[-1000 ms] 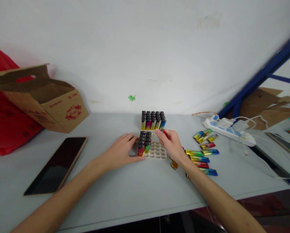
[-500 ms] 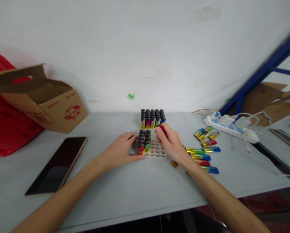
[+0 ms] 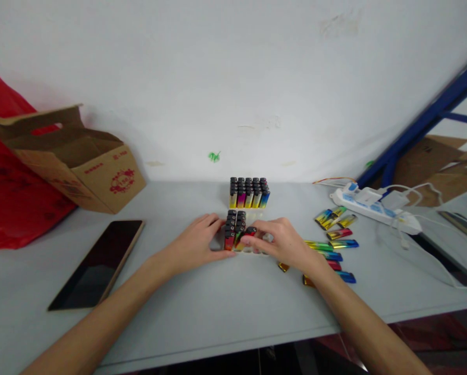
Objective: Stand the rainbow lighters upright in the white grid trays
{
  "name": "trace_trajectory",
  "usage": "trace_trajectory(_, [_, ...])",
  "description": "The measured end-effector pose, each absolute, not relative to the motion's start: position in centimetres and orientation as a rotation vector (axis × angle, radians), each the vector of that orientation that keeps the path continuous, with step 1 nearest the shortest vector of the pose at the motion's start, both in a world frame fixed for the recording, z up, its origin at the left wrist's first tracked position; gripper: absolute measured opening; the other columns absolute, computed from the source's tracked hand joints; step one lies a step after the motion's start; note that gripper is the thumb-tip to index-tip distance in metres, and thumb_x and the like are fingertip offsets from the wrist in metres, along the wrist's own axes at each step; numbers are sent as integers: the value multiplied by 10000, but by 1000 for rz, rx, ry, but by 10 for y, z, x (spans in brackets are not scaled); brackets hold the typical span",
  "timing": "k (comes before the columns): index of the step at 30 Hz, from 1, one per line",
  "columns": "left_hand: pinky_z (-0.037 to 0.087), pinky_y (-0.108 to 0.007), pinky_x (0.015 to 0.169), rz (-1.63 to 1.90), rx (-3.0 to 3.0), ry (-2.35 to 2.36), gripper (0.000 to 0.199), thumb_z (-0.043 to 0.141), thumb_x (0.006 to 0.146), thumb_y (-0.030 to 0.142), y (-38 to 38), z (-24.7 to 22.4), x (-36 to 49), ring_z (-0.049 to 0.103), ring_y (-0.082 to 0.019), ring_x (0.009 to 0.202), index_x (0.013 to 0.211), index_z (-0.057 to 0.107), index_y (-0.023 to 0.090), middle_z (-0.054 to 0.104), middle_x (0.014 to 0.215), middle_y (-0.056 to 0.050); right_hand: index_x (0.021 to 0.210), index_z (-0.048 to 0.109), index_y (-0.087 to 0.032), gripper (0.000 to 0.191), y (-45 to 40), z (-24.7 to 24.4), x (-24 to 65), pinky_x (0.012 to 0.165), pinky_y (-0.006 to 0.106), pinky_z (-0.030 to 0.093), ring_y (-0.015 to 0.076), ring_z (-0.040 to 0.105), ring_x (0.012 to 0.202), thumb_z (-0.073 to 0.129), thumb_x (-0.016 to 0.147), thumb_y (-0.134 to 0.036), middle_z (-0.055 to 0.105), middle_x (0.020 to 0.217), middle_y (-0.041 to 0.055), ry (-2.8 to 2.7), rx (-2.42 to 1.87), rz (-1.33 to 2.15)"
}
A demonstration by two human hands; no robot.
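My left hand (image 3: 196, 237) is curled around the left side of a pale pocketed tray (image 3: 248, 250), its thumb at the near corner. Two columns of upright lighters (image 3: 230, 228) with black tops fill the tray's left part. Between the thumb and fingers of my right hand (image 3: 284, 240) is a red lighter (image 3: 250, 232) with a black top, held over the tray just right of those columns. Its lower end is partly hidden, so I cannot tell whether it sits in a pocket. My right hand covers much of the tray's right part.
Behind the tray stands a full block of lighters (image 3: 249, 194). Loose colourful lighters (image 3: 343, 244) lie to the right, near a white power strip (image 3: 374, 209) with cables. On the left are a tablet-like device (image 3: 96, 265), a cardboard box (image 3: 100, 177) and a red bag (image 3: 18, 208).
My right hand has brought the red lighter down and toward me, from the tray's far edge to its near part. My left hand stays at the tray's left side. The view has shifted slightly.
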State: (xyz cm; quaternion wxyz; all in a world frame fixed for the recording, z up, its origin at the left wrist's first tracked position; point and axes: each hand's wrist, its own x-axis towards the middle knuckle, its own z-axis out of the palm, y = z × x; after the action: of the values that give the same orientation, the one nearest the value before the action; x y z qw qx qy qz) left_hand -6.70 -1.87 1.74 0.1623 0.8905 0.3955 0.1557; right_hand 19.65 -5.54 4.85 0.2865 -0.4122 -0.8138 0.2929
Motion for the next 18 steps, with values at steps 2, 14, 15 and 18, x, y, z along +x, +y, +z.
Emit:
trace_trajectory(2, [546, -476, 991, 451, 2540, 1133, 506, 788, 871, 640, -19, 17, -67, 666, -345, 1116, 1126, 685, 215, 694, 1170, -109, 861, 703, -197, 438, -55, 47, 197, 610, 248, 470, 161, 694, 611, 625, 1057, -582, 778, 726, 22, -2204, -1091, 871])
trace_trajectory(14, [547, -445, 988, 493, 2541, 1135, 551, 722, 907, 702, -18, 15, -68, 674, -327, 1094, 1140, 698, 203, 703, 1162, -113, 799, 686, -192, 490, -58, 48, 193, 616, 274, 375, 153, 623, 639, 603, 1068, -593, 725, 738, 21, -2380, -1186, 388])
trace_trajectory(15, [548, -450, 994, 482, 2545, 1142, 554, 733, 902, 693, -18, 14, -68, 676, -328, 1095, 1157, 700, 202, 702, 1173, -117, 788, 675, -196, 517, -56, 53, 202, 612, 275, 368, 146, 601, 617, 547, 1097, -590, 702, 705, 10, -2323, -1238, 369])
trace_trajectory(18, [554, -464, 1007, 456, 2553, 1157, 570, 763, 880, 675, -17, 13, -69, 683, -334, 1099, 1185, 704, 197, 703, 1196, -128, 836, 685, -201, 497, -46, 63, 244, 657, 285, 411, 161, 613, 637, 449, 1146, -511, 702, 712, 19, -2120, -1467, 186])
